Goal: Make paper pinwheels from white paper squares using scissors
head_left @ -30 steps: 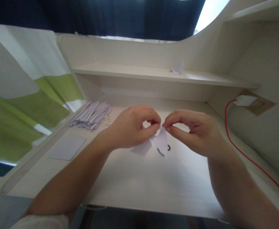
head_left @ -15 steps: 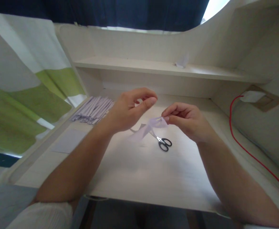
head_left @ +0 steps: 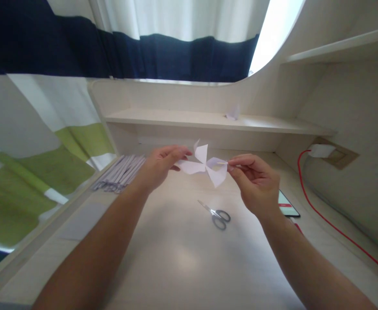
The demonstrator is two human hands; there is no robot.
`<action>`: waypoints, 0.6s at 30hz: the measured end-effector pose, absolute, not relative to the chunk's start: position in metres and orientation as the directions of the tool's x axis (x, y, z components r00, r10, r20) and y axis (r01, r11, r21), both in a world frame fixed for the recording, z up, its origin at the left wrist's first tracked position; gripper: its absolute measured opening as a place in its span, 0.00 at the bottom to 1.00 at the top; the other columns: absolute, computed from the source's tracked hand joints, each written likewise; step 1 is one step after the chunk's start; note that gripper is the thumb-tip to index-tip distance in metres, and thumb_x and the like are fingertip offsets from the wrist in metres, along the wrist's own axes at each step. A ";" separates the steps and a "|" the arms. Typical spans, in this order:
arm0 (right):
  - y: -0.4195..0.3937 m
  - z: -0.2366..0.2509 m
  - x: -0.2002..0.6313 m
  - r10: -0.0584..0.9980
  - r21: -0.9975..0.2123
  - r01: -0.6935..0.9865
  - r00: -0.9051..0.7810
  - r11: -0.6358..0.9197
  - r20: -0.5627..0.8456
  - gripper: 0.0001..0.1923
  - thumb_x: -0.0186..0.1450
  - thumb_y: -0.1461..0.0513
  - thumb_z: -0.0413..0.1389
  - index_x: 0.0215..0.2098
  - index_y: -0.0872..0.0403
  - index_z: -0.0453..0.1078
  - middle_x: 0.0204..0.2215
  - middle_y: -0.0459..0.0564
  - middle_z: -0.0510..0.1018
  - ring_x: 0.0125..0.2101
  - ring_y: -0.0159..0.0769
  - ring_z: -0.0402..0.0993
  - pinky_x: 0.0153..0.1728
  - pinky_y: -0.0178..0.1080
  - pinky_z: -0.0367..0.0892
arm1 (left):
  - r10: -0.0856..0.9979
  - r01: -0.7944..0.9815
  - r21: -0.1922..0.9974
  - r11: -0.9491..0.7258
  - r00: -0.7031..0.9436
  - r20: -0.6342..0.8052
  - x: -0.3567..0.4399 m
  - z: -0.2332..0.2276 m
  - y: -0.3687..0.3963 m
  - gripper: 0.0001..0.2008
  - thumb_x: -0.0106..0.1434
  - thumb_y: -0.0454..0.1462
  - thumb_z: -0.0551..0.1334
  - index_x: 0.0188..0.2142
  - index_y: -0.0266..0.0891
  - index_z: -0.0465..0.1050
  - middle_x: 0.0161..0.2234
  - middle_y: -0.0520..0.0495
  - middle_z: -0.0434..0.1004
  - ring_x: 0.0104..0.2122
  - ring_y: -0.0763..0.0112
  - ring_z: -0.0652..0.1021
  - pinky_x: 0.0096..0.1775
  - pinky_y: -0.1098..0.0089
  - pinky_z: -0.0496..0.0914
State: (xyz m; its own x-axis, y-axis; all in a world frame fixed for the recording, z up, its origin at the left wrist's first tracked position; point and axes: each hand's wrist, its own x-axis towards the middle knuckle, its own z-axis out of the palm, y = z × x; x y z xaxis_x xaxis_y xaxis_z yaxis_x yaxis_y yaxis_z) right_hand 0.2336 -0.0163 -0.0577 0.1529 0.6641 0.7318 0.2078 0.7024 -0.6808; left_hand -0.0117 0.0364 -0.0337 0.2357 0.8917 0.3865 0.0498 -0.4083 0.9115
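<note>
A white folded-paper pinwheel [head_left: 204, 165] is held above the pale wooden counter [head_left: 182, 258] — its left blade is pinched in the closed grip of the left hand [head_left: 158, 165], its right edge in the closed grip of the right hand [head_left: 255, 185]. Black-handled steel scissors [head_left: 216, 214] lie on the counter just below the pinwheel — a bundle of white paper strips [head_left: 119, 172] lies to its left.
</note>
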 end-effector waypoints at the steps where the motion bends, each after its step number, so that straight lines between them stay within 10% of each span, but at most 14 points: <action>1: -0.018 -0.058 0.234 0.642 -0.658 0.234 0.149 0.716 0.752 0.03 0.64 0.64 0.67 0.36 0.49 0.79 0.36 0.47 0.82 0.37 0.36 0.79 0.42 0.42 0.77 | 0.887 0.027 0.910 -0.414 0.237 0.396 -0.009 -0.033 0.034 0.20 0.61 0.53 0.70 0.40 0.39 0.85 0.36 0.43 0.86 0.34 0.67 0.82 0.35 0.71 0.75; 15: -0.029 -0.054 0.234 0.528 -0.503 0.350 0.027 0.790 0.849 0.08 0.65 0.68 0.64 0.39 0.48 0.78 0.38 0.49 0.81 0.38 0.41 0.78 0.42 0.47 0.73 | 0.833 -0.207 0.886 -0.414 0.306 0.461 -0.004 -0.032 0.022 0.29 0.60 0.44 0.74 0.59 0.47 0.75 0.31 0.51 0.83 0.27 0.71 0.81 0.30 0.73 0.74; 18: -0.030 -0.054 0.234 0.542 -0.513 0.353 0.022 0.782 0.840 0.08 0.65 0.68 0.64 0.39 0.48 0.78 0.38 0.50 0.81 0.39 0.42 0.78 0.43 0.48 0.73 | 0.828 -0.173 0.879 -0.444 0.297 0.476 -0.007 -0.034 0.024 0.19 0.59 0.43 0.74 0.50 0.44 0.81 0.31 0.49 0.83 0.30 0.70 0.81 0.33 0.71 0.76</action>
State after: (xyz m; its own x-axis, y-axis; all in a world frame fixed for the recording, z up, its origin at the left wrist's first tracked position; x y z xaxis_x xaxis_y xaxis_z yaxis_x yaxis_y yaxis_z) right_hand 0.2344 -0.0304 -0.0535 0.0217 0.5416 0.8404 0.3528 0.7823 -0.5133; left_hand -0.0067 0.0237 -0.0338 0.2972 0.8278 0.4759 -0.1726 -0.4436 0.8794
